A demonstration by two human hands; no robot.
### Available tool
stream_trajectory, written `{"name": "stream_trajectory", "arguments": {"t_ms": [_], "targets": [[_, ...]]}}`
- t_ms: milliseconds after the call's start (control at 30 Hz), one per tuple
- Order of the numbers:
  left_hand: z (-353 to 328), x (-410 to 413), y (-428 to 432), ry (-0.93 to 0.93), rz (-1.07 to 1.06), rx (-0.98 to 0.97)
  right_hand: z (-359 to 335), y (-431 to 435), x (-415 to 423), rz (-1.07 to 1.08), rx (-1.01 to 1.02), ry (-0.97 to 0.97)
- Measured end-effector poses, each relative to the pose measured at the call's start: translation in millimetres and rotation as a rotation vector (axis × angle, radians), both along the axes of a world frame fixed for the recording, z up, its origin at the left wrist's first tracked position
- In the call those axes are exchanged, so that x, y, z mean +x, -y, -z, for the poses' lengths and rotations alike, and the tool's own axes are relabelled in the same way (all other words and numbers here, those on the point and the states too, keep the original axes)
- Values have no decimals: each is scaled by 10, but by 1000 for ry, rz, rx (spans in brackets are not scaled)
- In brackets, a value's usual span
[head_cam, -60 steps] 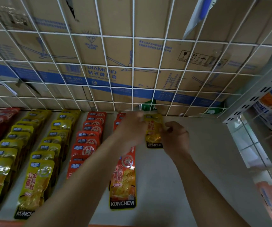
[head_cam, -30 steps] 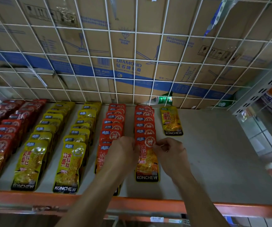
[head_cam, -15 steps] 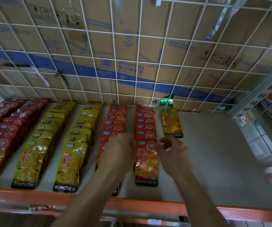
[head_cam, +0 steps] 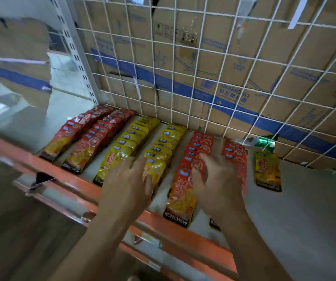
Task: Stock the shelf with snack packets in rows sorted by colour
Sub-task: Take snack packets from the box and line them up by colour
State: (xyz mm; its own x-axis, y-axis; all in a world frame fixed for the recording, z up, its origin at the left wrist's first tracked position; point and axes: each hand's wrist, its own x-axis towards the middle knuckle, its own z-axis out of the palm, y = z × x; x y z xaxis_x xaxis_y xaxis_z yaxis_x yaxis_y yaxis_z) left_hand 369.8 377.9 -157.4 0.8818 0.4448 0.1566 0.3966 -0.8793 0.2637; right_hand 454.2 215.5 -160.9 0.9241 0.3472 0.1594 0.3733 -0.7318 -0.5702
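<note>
Snack packets lie in rows on the grey shelf (head_cam: 309, 211): two red rows (head_cam: 86, 136) at the left, two yellow rows (head_cam: 142, 138) in the middle, two more red rows (head_cam: 201, 147) to their right. A lone yellow packet (head_cam: 267, 171) lies flat at the far right. My left hand (head_cam: 128, 187) hovers with spread fingers over the front of the second yellow row. My right hand (head_cam: 217, 183) is over the front red packets, fingers loosely bent, hiding part of the right red row. Neither hand visibly holds a packet; both are motion-blurred.
An orange rail (head_cam: 67, 179) runs along the shelf's front edge. A white wire grid (head_cam: 203, 78) closes the back, with cardboard boxes (head_cam: 234, 57) behind it. A white slotted upright (head_cam: 78, 57) stands at the left. The grey shelf to the right of the lone yellow packet holds nothing.
The view has swung left. My left hand moved from the red rows over to the yellow row. My right hand drew back over the red packets. The lone yellow packet stays put.
</note>
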Motion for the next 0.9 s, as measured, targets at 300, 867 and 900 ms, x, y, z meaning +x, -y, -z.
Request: {"name": "stream_trajectory", "arguments": {"t_ms": [300,867,900], "targets": [[-12,-903,-926,-139,-225,115,-217,-1251,-617,-336,-398,30],[-393,-2340,-3087,-111,-362,89,-576,-3672,-1866,-483,-472,111],[-425,-2363,-3211,-124,-374,90,-626,-3789,-1889,-494,-471,124]]}}
